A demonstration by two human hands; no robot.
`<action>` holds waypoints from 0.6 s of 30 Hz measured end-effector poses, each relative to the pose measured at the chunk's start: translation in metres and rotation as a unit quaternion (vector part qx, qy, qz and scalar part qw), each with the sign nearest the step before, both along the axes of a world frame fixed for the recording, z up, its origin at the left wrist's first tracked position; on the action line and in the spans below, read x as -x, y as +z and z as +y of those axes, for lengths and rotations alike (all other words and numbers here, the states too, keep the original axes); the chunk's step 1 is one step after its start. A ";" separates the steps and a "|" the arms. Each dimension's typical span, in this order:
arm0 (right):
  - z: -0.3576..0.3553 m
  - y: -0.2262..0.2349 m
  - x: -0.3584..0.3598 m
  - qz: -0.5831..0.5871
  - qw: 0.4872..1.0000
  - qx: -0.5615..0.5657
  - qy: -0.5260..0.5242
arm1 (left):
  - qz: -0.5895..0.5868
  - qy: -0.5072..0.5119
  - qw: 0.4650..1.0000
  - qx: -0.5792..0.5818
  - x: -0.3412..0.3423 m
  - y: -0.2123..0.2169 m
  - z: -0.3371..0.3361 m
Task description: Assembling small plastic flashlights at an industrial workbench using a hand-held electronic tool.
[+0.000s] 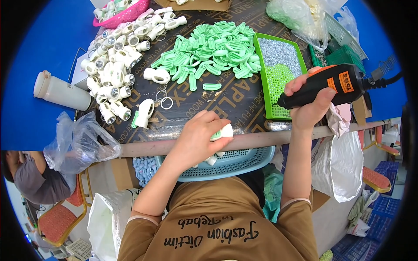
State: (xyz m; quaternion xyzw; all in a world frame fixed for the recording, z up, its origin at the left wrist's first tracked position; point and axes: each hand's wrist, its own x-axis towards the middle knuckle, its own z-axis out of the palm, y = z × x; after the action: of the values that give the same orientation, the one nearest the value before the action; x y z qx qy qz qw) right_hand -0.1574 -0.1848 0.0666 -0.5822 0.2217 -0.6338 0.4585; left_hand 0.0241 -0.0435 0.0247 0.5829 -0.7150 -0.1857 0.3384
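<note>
My left hand [196, 138] is closed round a small white flashlight [226, 130] with a light green piece in its side, at the table's front edge. The fingers hide much of it. In my right hand [307, 108] is a black electric screwdriver [324, 86] with orange labels, its tip pointing left over a green tray [266, 100]. Small silver screws [278, 51] fill the tray's far part; its near part shows a holed bottom. Left of the tray lies a heap of light green plastic pieces [209, 50]. One green piece [212, 86] lies apart, nearer me.
White flashlights [115, 71] pile up at the left, beside a white tumbler [63, 91]. Two metal rings [166, 102] lie near a single flashlight [145, 112]. A blue basket [235, 164] sits at my lap. Plastic bags [82, 137] hang over the edge. Another person [37, 176] is at far left.
</note>
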 end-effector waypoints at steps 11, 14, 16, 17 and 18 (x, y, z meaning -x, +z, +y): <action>0.009 0.037 0.009 -0.037 0.998 -0.029 0.030 | 0.005 -0.001 1.000 0.002 -0.002 -0.004 0.004; 0.016 0.050 0.007 -0.110 0.972 -0.026 0.206 | 0.025 0.015 0.999 0.030 -0.003 -0.008 0.003; 0.036 0.066 0.002 -0.113 0.951 -0.083 0.276 | 0.030 0.006 0.999 0.030 -0.001 -0.010 0.000; 0.042 0.063 -0.007 -0.105 0.944 -0.072 0.304 | 0.029 0.002 0.999 0.033 0.000 -0.010 -0.001; 0.047 0.059 -0.014 -0.098 0.937 -0.061 0.330 | 0.031 0.004 0.999 0.033 0.000 -0.010 -0.001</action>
State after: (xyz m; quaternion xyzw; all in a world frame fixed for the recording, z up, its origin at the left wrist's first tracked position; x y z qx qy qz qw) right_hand -0.1435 -0.1375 0.1259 -0.5289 0.0093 -0.4856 0.6960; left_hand 0.0240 -0.0444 0.0148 0.5686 -0.7073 -0.1785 0.3802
